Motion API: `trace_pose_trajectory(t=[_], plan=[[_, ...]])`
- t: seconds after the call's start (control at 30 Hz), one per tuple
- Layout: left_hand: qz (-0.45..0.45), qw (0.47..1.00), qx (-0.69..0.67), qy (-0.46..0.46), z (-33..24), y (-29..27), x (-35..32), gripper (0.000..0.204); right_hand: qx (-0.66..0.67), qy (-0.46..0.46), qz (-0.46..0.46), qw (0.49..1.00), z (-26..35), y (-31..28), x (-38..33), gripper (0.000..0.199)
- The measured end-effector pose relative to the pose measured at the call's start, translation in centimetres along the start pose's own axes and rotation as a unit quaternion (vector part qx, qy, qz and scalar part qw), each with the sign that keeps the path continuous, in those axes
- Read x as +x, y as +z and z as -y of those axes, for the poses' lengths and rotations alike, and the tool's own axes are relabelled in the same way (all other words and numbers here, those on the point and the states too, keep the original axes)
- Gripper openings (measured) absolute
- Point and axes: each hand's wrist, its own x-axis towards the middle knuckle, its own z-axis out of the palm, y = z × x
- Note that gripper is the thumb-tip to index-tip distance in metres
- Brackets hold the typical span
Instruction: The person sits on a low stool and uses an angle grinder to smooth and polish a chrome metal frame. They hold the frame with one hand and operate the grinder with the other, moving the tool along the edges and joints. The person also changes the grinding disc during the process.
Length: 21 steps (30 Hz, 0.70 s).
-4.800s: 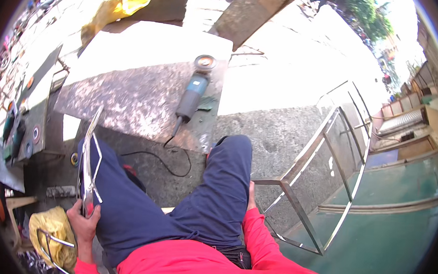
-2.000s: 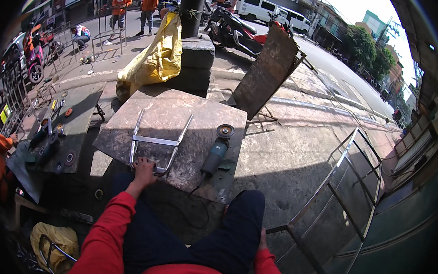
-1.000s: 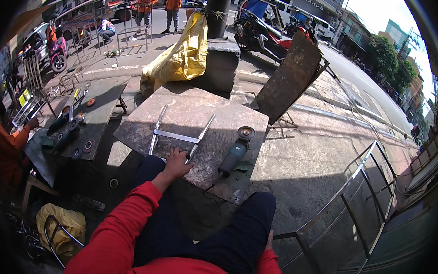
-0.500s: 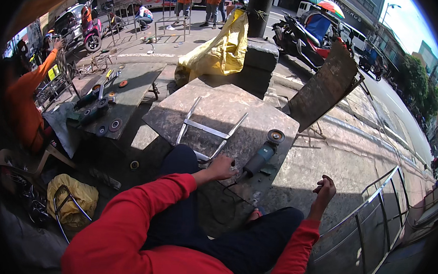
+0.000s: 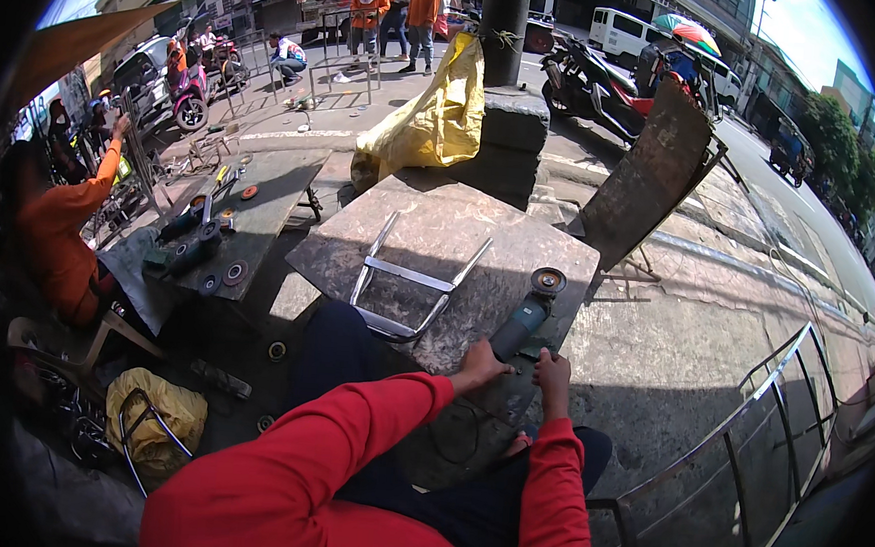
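A teal angle grinder (image 5: 522,321) with a round disc at its far end lies on the worn board table (image 5: 441,209). At its near end my left hand (image 5: 482,367) is closed around the tail of the body, thumb to the right. My right hand (image 5: 553,383) is just to the right, over the table's near edge, fingers curled together; what they hold, if anything, is hidden. A small dark green piece (image 5: 533,349) lies between the grinder and my right hand. Left of the grinder rests a shiny metal tube frame (image 5: 410,272) with crossbars.
A second table (image 5: 278,179) at left holds more grinders and discs, with an orange-sleeved person (image 5: 64,241) beside it. A yellow sack (image 5: 437,123) hangs by the post. A leaning board (image 5: 644,176) and a metal railing frame (image 5: 738,442) stand at right.
My left hand has moved right, from beside the tube frame to the grinder's tail. My right hand has come in leftward to the table edge, and its fingers have curled.
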Motion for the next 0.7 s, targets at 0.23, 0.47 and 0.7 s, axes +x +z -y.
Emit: trace_pose_trajectory(t=[0.23, 0.47, 0.7], plan=[[0.014, 0.999, 0.030, -0.018, -1.4, -0.2, 1.8, 0.055, -0.046, 0.020, 0.046, 0.998, 0.0, -0.1, 1.6, 0.046], [0.143, 0.943, -0.296, -0.039, -4.4, -4.2, 0.1, 0.043, 0.188, 0.098, 0.165, 0.963, 0.5, 1.0, 1.9, 0.071], [0.056, 0.940, -0.335, -0.040, -5.5, -2.9, -3.5, 0.040, 0.505, 0.132, 0.275, 0.808, -0.6, 3.5, 2.4, 0.073]])
